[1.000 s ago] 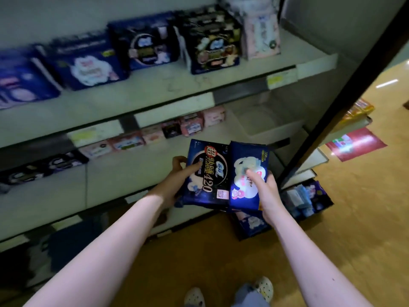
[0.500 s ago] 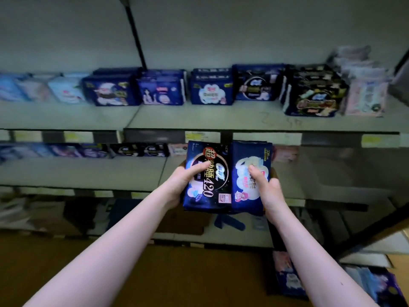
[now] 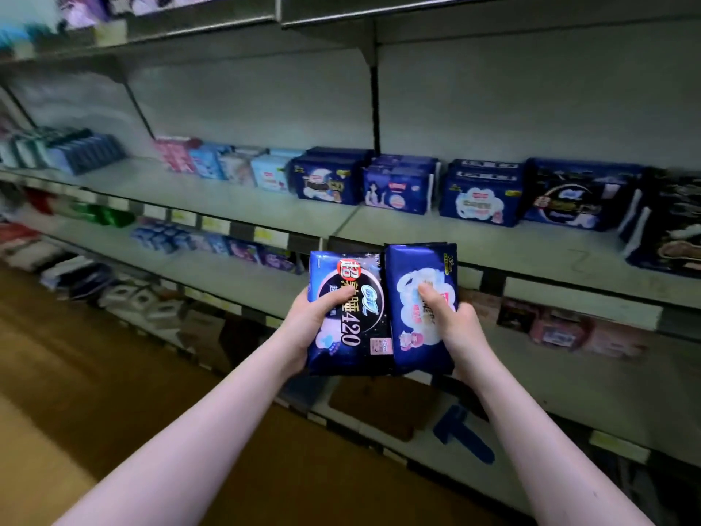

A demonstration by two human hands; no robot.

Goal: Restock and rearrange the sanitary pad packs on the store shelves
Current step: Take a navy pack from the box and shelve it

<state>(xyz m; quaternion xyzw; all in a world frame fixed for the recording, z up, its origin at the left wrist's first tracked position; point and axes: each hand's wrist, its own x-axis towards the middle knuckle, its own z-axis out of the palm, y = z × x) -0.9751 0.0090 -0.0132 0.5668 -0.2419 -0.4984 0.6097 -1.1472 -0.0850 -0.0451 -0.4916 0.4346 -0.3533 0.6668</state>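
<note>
Matte shelf (image 3: 493,241); glossy 420 pack (image 3: 360,336), cloud pack (image 3: 411,336)

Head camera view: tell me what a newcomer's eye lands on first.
Two packs held side by side at the centre draw the eye: the left hand grips a dark blue pack marked 420, and the right hand grips a blue pack with a white cloud. Behind them, a row of similar dark blue packs stands at the back of the shelf, centre to right.

The 420 pack (image 3: 354,337) touches the second pack's (image 3: 411,275) left, before the shelf (image 3: 531,248).
</note>
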